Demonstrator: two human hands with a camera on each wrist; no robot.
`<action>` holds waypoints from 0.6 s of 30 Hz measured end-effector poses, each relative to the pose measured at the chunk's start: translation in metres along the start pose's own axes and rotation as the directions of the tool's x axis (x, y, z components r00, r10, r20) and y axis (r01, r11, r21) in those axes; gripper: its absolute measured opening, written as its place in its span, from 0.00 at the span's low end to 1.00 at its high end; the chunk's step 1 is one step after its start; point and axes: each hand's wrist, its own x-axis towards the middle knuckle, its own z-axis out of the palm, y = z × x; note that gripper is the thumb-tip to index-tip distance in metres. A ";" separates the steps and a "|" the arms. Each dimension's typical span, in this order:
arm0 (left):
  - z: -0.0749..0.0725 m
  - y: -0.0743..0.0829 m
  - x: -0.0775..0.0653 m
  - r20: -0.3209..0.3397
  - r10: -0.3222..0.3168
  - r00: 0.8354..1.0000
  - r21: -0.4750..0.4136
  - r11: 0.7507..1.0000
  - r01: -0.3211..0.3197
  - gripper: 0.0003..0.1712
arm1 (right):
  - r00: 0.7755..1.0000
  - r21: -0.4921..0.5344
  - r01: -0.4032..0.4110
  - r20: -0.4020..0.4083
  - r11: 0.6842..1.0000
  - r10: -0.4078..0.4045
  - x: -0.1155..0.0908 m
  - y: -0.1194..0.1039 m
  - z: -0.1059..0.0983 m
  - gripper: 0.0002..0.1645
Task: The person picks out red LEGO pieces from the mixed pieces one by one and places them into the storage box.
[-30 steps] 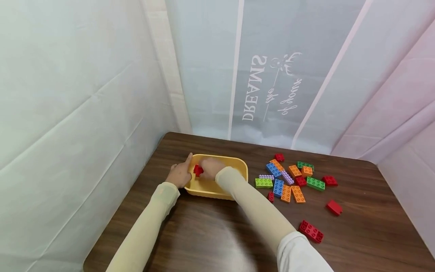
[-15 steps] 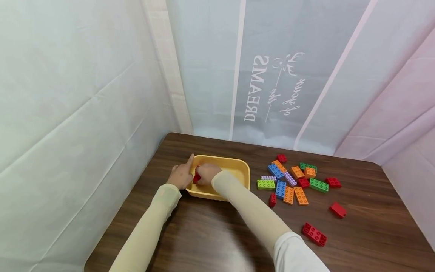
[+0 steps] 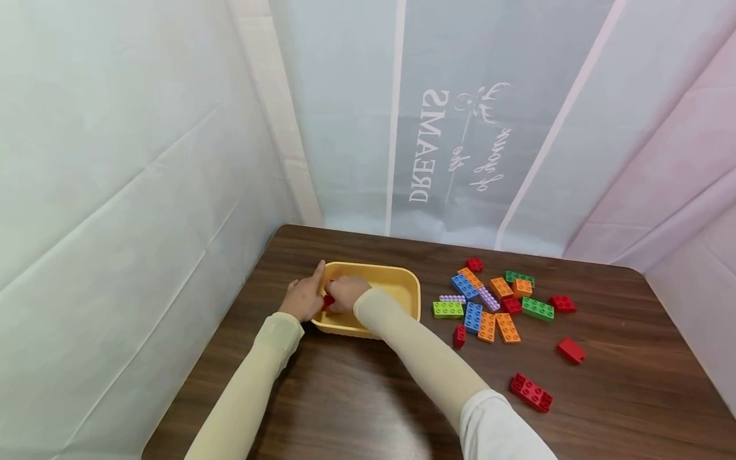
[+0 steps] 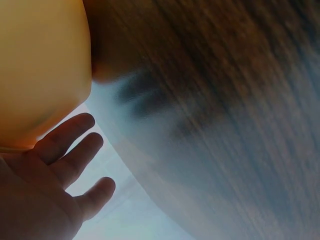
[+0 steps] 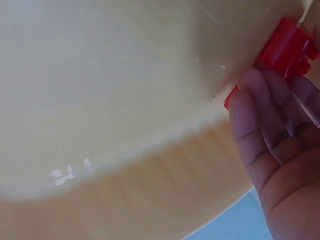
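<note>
A yellow plastic tray (image 3: 397, 297) lies on the table in the head view. My left hand (image 3: 301, 299) is at its left end, one finger straight along the rim. In the left wrist view, that hand's other fingers (image 4: 75, 155) are spread loosely beside the tray's outer wall (image 4: 45, 65). My right hand (image 3: 347, 294) reaches inside the tray and pinches a red toy brick (image 3: 328, 301) near the left end. In the right wrist view, this red brick (image 5: 287, 47) lies beyond the fingertips. A small red piece (image 5: 230, 97) peeks out behind one finger; whether it is separate is hidden.
Right of the tray lie several loose toy bricks: a lime one (image 3: 448, 310), a blue one (image 3: 473, 317), an orange one (image 3: 508, 328) and a green one (image 3: 538, 309). Closer in are red bricks (image 3: 531, 392). Fabric walls enclose the wooden table (image 3: 345, 396).
My right hand has moved slightly left inside the tray and now covers more of the red brick. The left hand stays at the tray's left end. The head view has shifted a little.
</note>
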 end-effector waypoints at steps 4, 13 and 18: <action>-0.001 0.000 -0.002 -0.002 0.006 1.000 0.009 1.000 -0.006 0.48 | 1.000 0.015 -0.015 0.001 1.000 0.015 -0.003 0.001 -0.005 0.16; 0.000 0.001 -0.001 0.001 -0.001 1.000 0.011 1.000 0.001 0.48 | 0.996 -0.003 -0.023 -0.084 1.000 0.022 -0.013 0.013 -0.025 0.24; -0.001 0.001 0.000 0.013 -0.007 1.000 0.025 1.000 0.007 0.47 | 0.989 -0.027 -0.051 -0.138 0.998 0.047 -0.020 0.021 -0.029 0.29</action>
